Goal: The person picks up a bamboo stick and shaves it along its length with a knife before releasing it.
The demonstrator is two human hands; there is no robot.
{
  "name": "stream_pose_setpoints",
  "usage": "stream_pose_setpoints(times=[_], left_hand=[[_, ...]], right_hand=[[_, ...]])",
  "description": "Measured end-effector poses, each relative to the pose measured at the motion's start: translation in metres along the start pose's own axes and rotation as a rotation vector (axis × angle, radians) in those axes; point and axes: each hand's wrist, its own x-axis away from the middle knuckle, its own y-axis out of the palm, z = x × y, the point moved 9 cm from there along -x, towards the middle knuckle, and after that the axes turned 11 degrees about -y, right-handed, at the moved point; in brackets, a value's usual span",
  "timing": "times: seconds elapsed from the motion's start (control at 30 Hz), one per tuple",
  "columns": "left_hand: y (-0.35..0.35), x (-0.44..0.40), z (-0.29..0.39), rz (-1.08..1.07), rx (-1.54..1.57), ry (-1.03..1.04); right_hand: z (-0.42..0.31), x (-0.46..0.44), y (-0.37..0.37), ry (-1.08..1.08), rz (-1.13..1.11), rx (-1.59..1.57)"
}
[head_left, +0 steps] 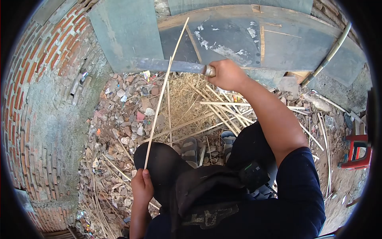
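Note:
My left hand (142,186), low in the head view, is closed on the near end of a long, thin bamboo strip (158,109). The strip slants up and away, passing over my dark-clothed knee (159,159). Up in the middle, my right hand (227,75) is wrapped round the handle of a machete (187,67), its blade pointing left. Blade and strip cross near the strip's upper part; whether they touch I cannot tell. A small pointed sliver shows beside the strip at the crossing.
Bamboo shavings (185,101) cover the rubble ground ahead of my sandalled feet. Several loose bamboo strips (227,104) lie across each other there. A brick wall (24,131) stands at left, grey boards (223,40) at the back. At far right is a red plastic stool (356,153).

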Motion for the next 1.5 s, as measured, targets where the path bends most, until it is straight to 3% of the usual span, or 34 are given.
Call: stream_pose_setpoints(times=[0.13, 0.23, 0.43, 0.83, 1.03, 1.13, 1.23, 1.33, 1.5], left_hand=[[-0.002, 0.004, 0.001, 0.013, 0.020, 0.018], [-0.002, 0.003, 0.004, 0.023, 0.005, 0.029], [-0.001, 0.005, 0.002, 0.003, 0.006, 0.031], [-0.002, 0.009, 0.005, 0.006, -0.032, 0.047], [0.001, 0.012, 0.009, -0.003, -0.087, 0.072], [0.000, 0.008, 0.011, -0.017, -0.059, 0.032], [0.002, 0.003, 0.005, 0.000, -0.070, 0.024], [0.000, 0.001, -0.001, 0.016, -0.085, 0.018], [-0.001, 0.002, 0.004, 0.012, -0.083, 0.025]], right_hand=[[-0.001, -0.001, -0.006, 0.113, -0.073, -0.123], [0.001, -0.003, -0.002, 0.081, -0.027, -0.097], [0.027, 0.005, -0.037, 0.257, 0.153, -0.100], [0.039, 0.011, -0.041, 0.365, 0.140, -0.236], [0.047, 0.013, -0.049, 0.369, 0.188, -0.132], [0.037, 0.012, -0.038, 0.371, 0.107, -0.165], [0.007, 0.001, -0.007, 0.131, -0.050, 0.001], [-0.009, -0.002, 0.006, 0.128, -0.139, -0.003], [-0.007, -0.004, 0.000, 0.122, -0.093, -0.057]])
